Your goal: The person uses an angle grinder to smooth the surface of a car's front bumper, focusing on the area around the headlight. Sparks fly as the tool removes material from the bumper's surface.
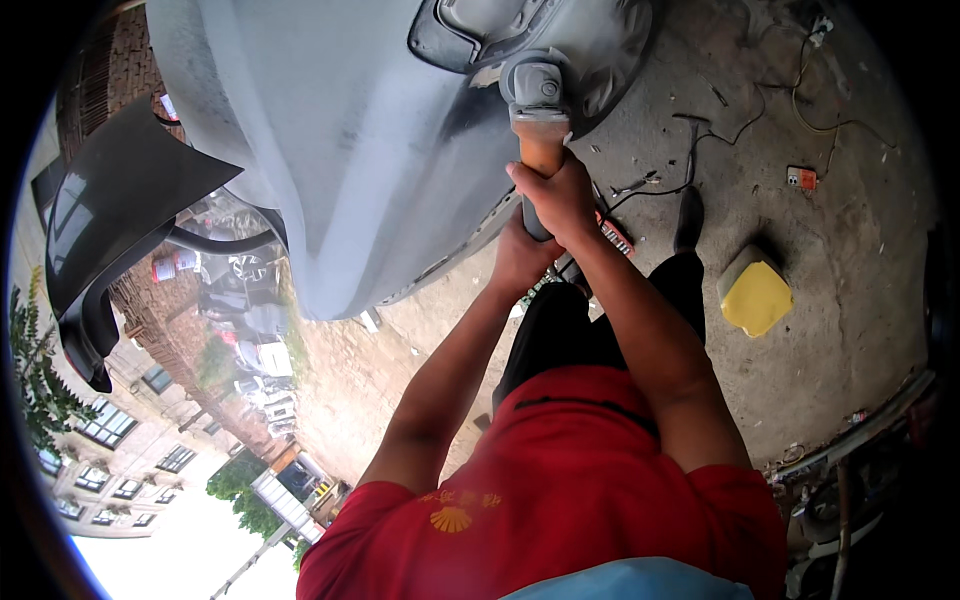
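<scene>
Both my hands are wrapped round an angle grinder (pixel 541 150) with an orange and grey body. My right hand (pixel 562 200) closes on its middle, just behind the metal head. My left hand (pixel 522 255) grips the rear end, lower and nearer to me. The grinder's disc end lies at the grey, sanded car body (pixel 370 150), just below a recessed opening (pixel 480 35) in the panel. Whether the disc touches the metal cannot be made out. Dark and bare patches show on the panel beside the head.
A dark glossy raised panel (pixel 120 210) stands out at the left. Black cable (pixel 690 150) runs over the concrete floor by my foot, near a small orange-and-white box (pixel 801 178). A yellow-topped block (pixel 757 298) stands to my right. Parked vehicles (pixel 262 360) are beyond the car.
</scene>
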`<state>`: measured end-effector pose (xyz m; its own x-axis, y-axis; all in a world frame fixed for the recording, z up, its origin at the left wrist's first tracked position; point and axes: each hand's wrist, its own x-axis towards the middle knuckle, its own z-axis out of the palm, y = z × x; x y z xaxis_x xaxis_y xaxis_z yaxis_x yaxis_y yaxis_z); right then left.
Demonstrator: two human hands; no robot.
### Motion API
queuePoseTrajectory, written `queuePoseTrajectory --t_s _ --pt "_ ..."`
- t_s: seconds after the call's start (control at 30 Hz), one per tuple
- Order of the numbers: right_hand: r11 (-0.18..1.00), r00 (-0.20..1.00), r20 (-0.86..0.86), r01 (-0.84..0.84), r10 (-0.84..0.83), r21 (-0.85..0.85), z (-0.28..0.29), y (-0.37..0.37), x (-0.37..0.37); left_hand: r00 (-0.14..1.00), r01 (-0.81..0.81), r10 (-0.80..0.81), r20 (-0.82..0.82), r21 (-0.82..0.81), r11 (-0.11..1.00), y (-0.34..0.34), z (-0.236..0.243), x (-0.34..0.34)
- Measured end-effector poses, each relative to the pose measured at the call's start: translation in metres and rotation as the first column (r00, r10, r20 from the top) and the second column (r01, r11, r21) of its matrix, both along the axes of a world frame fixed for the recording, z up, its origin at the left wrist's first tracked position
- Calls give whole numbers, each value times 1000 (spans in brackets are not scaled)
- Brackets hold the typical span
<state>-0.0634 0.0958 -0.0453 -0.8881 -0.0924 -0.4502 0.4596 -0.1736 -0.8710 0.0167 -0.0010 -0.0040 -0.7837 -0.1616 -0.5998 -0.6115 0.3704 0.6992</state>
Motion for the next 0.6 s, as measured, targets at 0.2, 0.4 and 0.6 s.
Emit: queuePoseTrajectory --t_s 0.2,0.4,0.6 --pt "983 986 164 43 -14 -177 8 4 -2 998 61 -58 36 -107 992 -1 8 -6" --pt "967 990 133 -19 54 -253 7 8 -4 998 -22 26 49 -75 997 8 15 -6" --pt "954 984 169 0 53 -300 13 11 -1 999 2 2 32 -115 993 7 12 0"
